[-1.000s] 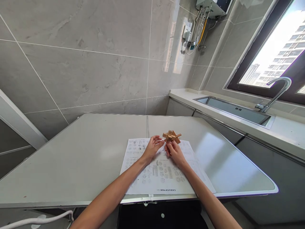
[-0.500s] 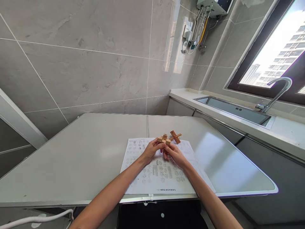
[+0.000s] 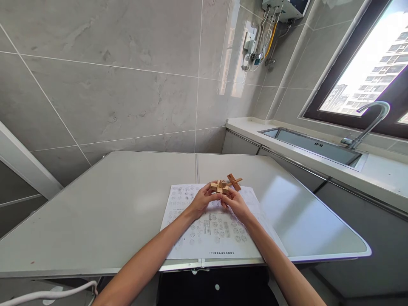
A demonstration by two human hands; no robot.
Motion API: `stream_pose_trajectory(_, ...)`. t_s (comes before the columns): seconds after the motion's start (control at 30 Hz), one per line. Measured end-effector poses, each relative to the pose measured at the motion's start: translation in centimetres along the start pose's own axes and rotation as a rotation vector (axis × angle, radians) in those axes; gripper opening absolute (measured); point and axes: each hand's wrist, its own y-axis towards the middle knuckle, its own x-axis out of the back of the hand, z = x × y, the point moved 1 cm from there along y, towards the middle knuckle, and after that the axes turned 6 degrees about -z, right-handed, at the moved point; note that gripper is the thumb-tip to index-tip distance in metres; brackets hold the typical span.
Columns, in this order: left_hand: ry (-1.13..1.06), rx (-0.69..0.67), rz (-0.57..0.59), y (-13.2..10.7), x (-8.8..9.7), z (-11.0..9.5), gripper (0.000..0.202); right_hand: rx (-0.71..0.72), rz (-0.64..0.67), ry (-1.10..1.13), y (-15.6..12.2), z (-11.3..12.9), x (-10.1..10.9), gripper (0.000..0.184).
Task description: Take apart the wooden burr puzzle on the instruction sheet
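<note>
Between both hands is a light-brown wooden burr puzzle (image 3: 219, 187) made of crossed, notched sticks. My left hand (image 3: 204, 199) grips it from the left, thumb along the near side. My right hand (image 3: 234, 203) holds its right side, with some fingers curled underneath and partly hidden. Just beyond my right hand, darker crossed wooden pieces (image 3: 235, 182) lie at the top edge of a printed instruction sheet (image 3: 191, 238). The sheet, covered in small diagrams, spreads flat beneath both hands.
A white folding table (image 3: 95, 212) carries the sheet, with a seam running down its middle. To the right, a counter holds a sink (image 3: 312, 146) and a curved faucet (image 3: 369, 123). A tiled wall (image 3: 127, 85) stands behind. A white hose (image 3: 47, 294) shows at lower left.
The puzzle in my hands has tilted, so more of its near stick ends show. My right fingers have curled in closer beneath it. The darker pieces stay in place.
</note>
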Motion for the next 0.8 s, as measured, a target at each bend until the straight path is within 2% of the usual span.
stream_pose_trajectory(0.27,0.033,-0.029,-0.063,0.23,0.02,0.00,0.065,0.013,-0.057,0.032,0.41,-0.55,0.14,0.048)
stream_pose_trajectory(0.8,0.105,-0.035,-0.123,0.22,-0.21,-0.32,0.058,0.035,-0.082,0.059,0.33,-0.54,0.30,0.045)
